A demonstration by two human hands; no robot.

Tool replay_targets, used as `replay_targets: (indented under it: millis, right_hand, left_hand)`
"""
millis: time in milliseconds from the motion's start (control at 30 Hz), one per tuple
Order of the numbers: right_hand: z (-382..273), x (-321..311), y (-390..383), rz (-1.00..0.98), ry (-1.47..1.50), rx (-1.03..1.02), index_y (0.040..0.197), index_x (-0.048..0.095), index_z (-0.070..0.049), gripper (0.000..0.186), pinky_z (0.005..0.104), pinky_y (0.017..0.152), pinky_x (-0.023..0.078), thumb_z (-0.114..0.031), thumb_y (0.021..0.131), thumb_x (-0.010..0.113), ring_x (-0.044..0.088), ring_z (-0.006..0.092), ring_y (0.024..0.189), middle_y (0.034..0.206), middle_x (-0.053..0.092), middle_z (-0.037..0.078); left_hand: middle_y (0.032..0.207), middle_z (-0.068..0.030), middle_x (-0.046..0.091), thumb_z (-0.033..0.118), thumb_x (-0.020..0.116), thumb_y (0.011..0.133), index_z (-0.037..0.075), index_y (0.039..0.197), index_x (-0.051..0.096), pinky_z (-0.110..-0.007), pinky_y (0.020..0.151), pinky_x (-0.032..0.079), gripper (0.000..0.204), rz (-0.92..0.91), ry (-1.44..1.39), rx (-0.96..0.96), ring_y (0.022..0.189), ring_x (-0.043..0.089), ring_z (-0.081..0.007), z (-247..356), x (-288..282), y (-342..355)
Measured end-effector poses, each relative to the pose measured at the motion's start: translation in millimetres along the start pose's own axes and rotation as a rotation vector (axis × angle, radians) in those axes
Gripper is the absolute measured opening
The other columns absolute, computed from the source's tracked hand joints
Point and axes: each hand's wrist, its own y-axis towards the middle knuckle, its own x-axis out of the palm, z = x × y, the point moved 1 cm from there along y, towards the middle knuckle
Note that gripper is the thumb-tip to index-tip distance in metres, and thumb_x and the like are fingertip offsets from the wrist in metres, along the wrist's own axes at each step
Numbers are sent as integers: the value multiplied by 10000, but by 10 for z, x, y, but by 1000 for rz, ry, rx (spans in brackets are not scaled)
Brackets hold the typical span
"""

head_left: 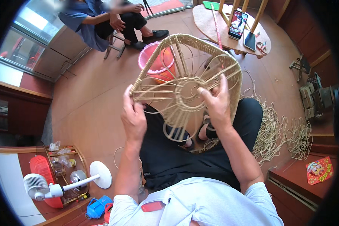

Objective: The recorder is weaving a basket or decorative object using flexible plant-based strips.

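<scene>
1. Two bare hands, mine, flank a tan, round-cornered wicker frame (179,95) with a braided rim and looping spokes; it is raised between them, above my black trousers (188,162).

2. My left hand (134,118) pinches the frame's left corner, thumb and fingers narrowed on the braid.

3. My right hand (217,104) lies over the frame's right half, thumb at the small woven ring, forefinger extended toward the right-hand spokes; with the blur, I cannot tell whether it grips a strand.

4. Beyond the frame stands a pink plastic bucket (142,62); loose pale strands (269,130) heap beside my right knee.

5. Upper right, a lit smartphone (237,24) stands propped on a pale, round-edged tabletop (204,22), near red-handled pliers (263,46).
</scene>
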Motion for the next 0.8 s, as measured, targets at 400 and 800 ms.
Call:
replay_targets:
  millis: [400, 800]
  right_hand:
    - [72, 44, -1267, 24, 428, 277, 1765, 189, -14, 908, 339, 1088, 545, 94, 967, 608, 624, 186, 1233, 1366, 618, 111]
    - [26, -366, -1211, -145, 389, 362, 1796, 100, -57, 987, 386, 1134, 547, -40, 1014, 700, 611, 248, 1403, 1491, 615, 176]
  left_hand:
    - [1256, -270, 764, -10, 504, 1058, 128, 1596, 552, -564, 948, 576, 558, -239, 272, 422, 1135, 748, -486, -224, 315, 702]
    - [845, -58, 683, 205, 826, 1022, 175, 1582, 576, -384, 743, 558, 615, -176, 403, 306, 763, 691, -202, 28, -89, -107]
